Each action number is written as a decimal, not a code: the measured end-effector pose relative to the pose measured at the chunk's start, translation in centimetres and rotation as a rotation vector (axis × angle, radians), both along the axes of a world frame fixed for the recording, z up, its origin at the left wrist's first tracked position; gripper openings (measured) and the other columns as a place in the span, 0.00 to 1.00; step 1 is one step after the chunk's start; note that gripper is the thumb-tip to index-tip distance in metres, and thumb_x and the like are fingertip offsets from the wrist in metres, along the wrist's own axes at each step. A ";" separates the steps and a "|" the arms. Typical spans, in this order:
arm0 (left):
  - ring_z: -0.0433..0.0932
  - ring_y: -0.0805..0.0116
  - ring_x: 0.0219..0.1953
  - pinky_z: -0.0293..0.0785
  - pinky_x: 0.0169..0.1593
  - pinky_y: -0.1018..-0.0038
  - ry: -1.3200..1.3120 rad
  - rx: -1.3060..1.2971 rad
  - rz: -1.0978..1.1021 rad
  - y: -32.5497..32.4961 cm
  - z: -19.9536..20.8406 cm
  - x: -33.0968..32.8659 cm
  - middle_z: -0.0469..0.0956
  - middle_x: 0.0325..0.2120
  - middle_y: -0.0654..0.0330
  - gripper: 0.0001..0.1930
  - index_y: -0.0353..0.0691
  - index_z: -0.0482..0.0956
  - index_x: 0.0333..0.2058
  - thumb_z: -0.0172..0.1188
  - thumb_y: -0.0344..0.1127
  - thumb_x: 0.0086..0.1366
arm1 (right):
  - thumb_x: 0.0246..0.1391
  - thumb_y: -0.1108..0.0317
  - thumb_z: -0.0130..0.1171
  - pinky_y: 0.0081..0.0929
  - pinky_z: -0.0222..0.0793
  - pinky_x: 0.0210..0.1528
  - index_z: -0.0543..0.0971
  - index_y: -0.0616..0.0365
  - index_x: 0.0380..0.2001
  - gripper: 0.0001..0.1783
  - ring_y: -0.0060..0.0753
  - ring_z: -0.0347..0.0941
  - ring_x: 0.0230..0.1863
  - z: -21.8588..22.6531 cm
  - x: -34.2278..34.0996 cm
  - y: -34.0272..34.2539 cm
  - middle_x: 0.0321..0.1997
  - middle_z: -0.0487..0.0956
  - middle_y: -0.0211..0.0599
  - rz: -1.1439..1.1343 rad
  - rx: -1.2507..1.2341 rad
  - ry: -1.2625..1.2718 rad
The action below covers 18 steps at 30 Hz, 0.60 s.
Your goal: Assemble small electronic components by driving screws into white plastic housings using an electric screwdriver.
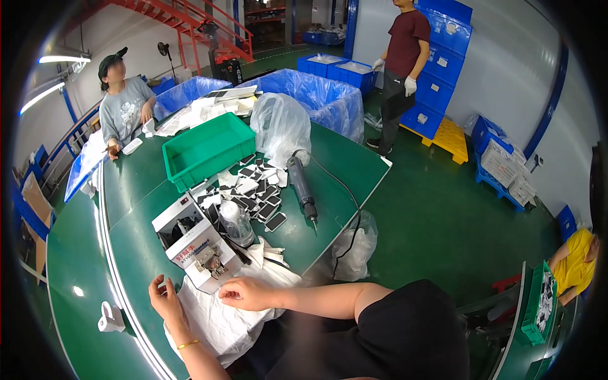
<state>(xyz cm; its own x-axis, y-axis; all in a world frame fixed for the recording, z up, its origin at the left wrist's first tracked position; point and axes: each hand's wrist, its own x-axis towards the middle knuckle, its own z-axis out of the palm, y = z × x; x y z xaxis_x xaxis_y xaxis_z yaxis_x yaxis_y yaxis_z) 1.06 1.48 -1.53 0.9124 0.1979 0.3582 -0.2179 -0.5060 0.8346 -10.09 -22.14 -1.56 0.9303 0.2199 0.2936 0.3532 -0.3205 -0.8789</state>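
Observation:
My left hand [166, 299] is raised over the green table's front part, beside a white cloth. Its fingers are loosely curled but apart, and nothing shows in them. My right hand [246, 294] is just in front of a white box-shaped machine [197, 248] with a metal mechanism on its front, probably a screw feeder. The right fingers are bent together in a pinch; whatever they hold, if anything, is too small to see. Under both hands lies the white cloth [212, 324]. Behind the machine stand a clear plastic bottle [235, 223] and a pile of small black-and-white flat pieces [256, 193].
An electric screwdriver [301, 190] with a black cord lies right of the pile. Farther back are a green tray [209, 151] and a clear plastic bag [282, 126]. A white roll-like object [111, 316] sits at left. A person in grey works across the table; others are farther off.

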 end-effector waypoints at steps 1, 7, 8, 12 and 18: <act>0.74 0.74 0.31 0.72 0.35 0.76 0.000 0.001 0.002 0.0 0.0 0.0 0.78 0.40 0.62 0.09 0.35 0.78 0.43 0.62 0.29 0.64 | 0.55 0.65 0.63 0.28 0.74 0.37 0.80 0.62 0.36 0.11 0.33 0.78 0.33 0.1 0.0 0.0 0.34 0.80 0.38 -0.006 0.002 -0.001; 0.74 0.74 0.31 0.72 0.36 0.76 0.019 -0.002 -0.004 0.0 0.1 -0.1 0.78 0.40 0.62 0.10 0.35 0.78 0.44 0.62 0.29 0.65 | 0.55 0.64 0.63 0.29 0.74 0.37 0.80 0.61 0.36 0.11 0.34 0.78 0.33 0.1 0.0 0.1 0.34 0.80 0.37 -0.009 0.010 -0.003; 0.74 0.74 0.31 0.72 0.36 0.76 0.024 -0.009 -0.002 -0.2 0.4 -0.2 0.78 0.40 0.62 0.10 0.35 0.78 0.44 0.62 0.29 0.65 | 0.55 0.64 0.63 0.29 0.74 0.37 0.80 0.61 0.36 0.11 0.34 0.78 0.33 0.2 0.0 0.1 0.34 0.80 0.37 -0.007 0.010 -0.002; 0.74 0.74 0.29 0.72 0.36 0.76 -0.005 0.013 -0.004 0.3 0.0 0.0 0.80 0.38 0.61 0.12 0.34 0.79 0.44 0.63 0.32 0.64 | 0.56 0.64 0.62 0.30 0.74 0.38 0.80 0.61 0.36 0.11 0.34 0.78 0.33 0.5 -0.2 0.1 0.35 0.81 0.37 -0.006 0.007 0.009; 0.74 0.74 0.31 0.72 0.36 0.76 0.023 -0.025 0.001 0.3 -0.1 0.2 0.79 0.39 0.62 0.10 0.36 0.79 0.43 0.63 0.29 0.64 | 0.56 0.63 0.62 0.29 0.74 0.38 0.81 0.61 0.36 0.12 0.34 0.78 0.33 0.2 -0.1 0.1 0.36 0.81 0.37 -0.006 0.019 -0.005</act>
<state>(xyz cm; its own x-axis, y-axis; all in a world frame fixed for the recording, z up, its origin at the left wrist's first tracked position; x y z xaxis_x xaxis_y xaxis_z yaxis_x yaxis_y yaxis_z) 1.21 1.77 -1.65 0.9204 0.2069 0.3318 -0.1979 -0.4853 0.8516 -10.18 -22.07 -1.38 0.9299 0.2089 0.3026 0.3561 -0.3061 -0.8829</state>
